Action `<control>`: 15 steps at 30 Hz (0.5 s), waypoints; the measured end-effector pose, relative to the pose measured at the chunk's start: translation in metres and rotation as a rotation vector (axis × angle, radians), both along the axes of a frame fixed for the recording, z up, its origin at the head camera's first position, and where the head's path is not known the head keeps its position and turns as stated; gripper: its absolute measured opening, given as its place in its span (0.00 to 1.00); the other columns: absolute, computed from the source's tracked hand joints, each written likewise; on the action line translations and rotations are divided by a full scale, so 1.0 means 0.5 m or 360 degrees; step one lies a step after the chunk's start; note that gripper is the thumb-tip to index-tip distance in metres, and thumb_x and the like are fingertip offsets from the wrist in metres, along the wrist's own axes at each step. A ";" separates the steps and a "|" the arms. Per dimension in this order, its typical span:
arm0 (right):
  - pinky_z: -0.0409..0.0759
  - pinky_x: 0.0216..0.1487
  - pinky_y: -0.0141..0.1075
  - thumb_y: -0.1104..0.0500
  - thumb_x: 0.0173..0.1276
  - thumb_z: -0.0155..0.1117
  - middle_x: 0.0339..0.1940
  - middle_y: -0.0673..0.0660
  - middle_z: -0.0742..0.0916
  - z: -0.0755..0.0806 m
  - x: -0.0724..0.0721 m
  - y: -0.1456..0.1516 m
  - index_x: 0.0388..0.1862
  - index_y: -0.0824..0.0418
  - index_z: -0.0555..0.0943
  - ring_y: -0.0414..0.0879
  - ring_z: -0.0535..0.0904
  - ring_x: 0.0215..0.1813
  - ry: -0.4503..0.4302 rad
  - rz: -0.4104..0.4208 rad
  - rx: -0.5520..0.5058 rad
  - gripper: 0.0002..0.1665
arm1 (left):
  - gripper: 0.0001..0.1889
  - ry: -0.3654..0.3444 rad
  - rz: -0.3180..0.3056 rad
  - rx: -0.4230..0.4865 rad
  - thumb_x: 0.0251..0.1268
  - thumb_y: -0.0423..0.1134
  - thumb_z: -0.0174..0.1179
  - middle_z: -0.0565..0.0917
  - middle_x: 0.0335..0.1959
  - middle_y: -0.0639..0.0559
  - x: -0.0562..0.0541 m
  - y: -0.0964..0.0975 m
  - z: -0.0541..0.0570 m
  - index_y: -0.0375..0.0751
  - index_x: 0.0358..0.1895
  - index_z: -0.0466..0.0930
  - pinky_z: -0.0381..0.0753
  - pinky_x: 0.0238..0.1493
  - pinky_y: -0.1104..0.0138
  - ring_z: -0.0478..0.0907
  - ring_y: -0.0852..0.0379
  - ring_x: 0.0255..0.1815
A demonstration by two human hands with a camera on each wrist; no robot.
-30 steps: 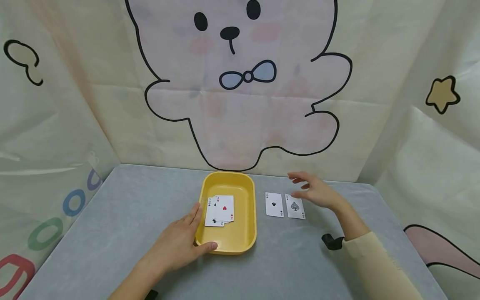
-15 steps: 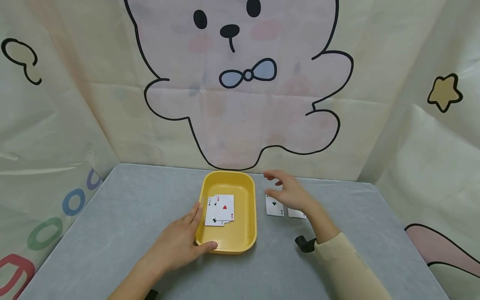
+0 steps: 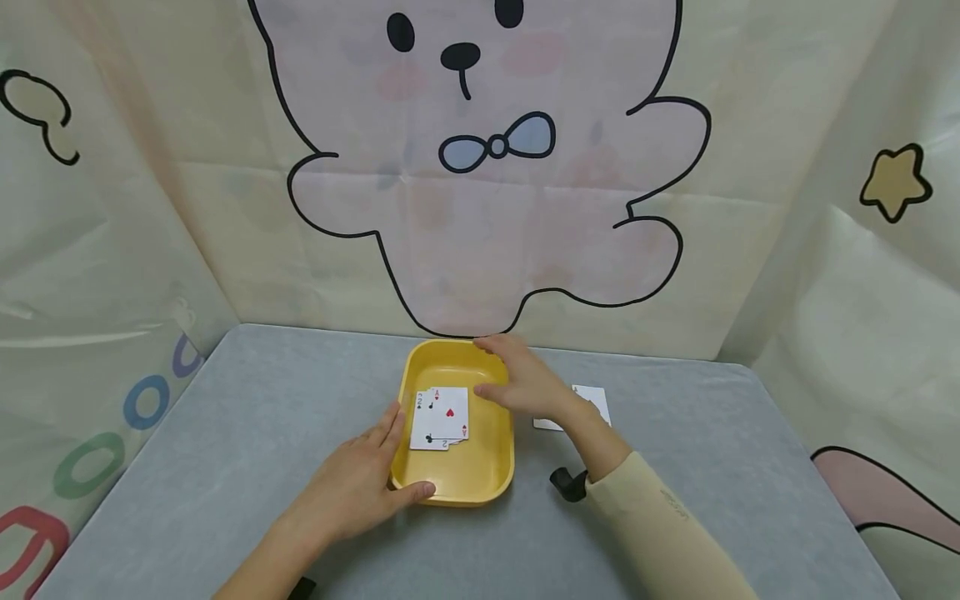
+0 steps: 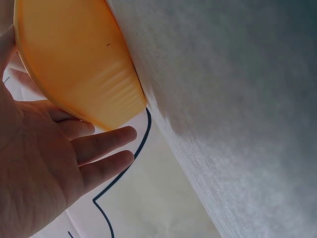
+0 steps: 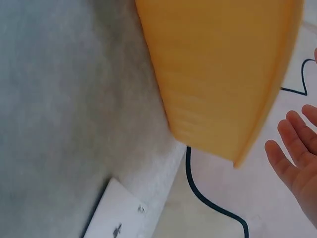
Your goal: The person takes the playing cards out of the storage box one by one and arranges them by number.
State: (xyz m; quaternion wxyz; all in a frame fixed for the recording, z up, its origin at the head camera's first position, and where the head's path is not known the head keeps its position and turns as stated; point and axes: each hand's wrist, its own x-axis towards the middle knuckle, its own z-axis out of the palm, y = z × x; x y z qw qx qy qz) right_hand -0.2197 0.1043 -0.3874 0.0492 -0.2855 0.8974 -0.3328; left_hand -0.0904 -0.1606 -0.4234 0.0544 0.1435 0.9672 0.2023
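My left hand point(image 3: 360, 479) rests against the left rim of a yellow tray point(image 3: 472, 483), thumb on the near rim. In the left wrist view its fingers point(image 4: 104, 145) extend along the tray's outer wall. In the tray lie overlapping playing cards: an ace of hearts point(image 3: 450, 425) on a two of clubs point(image 3: 420, 443), with another edge showing beneath. My right hand point(image 3: 528, 383) hovers over the tray's right side, fingers spread and holding nothing. Behind its wrist, a playing card point(image 3: 590, 392) and the corner of a second card point(image 3: 547, 424) show on the table, mostly hidden.
A grey cloth covers the table point(image 3: 225, 433). A cartoon-printed curtain point(image 3: 480, 233) hangs behind it and at both sides. A black wrist-camera piece point(image 3: 568, 483) sticks out beside the right sleeve point(image 3: 660, 525).
My right hand has moved left from over the ace of spades, past the ace of clubs, to the tray's right rim. The left hand and the tray stay put.
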 end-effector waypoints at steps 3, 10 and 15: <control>0.64 0.78 0.57 0.53 0.68 0.72 0.77 0.61 0.74 -0.005 0.000 -0.020 0.78 0.62 0.71 0.59 0.68 0.77 -0.0026 0.0012 0.0044 0.42 | 0.59 0.0035 -0.0012 0.0001 0.63 0.71 0.65 0.54 0.84 0.38 0.000 0.000 0.000 0.31 0.83 0.53 0.71 0.71 0.43 0.67 0.35 0.76; 0.64 0.77 0.57 0.51 0.67 0.74 0.80 0.62 0.69 -0.026 0.003 -0.062 0.80 0.60 0.69 0.58 0.65 0.79 -0.0138 0.0059 0.0223 0.45 | 0.58 0.0067 -0.0030 0.0019 0.64 0.70 0.65 0.54 0.84 0.37 0.001 0.002 -0.004 0.31 0.83 0.53 0.71 0.71 0.43 0.67 0.35 0.76; 0.63 0.78 0.56 0.49 0.68 0.74 0.81 0.61 0.68 -0.034 0.003 -0.085 0.81 0.59 0.68 0.57 0.63 0.80 -0.0199 0.0091 0.0308 0.45 | 0.58 0.0071 -0.0025 0.0033 0.64 0.70 0.66 0.54 0.84 0.38 0.002 0.001 -0.003 0.32 0.83 0.52 0.72 0.70 0.43 0.68 0.35 0.76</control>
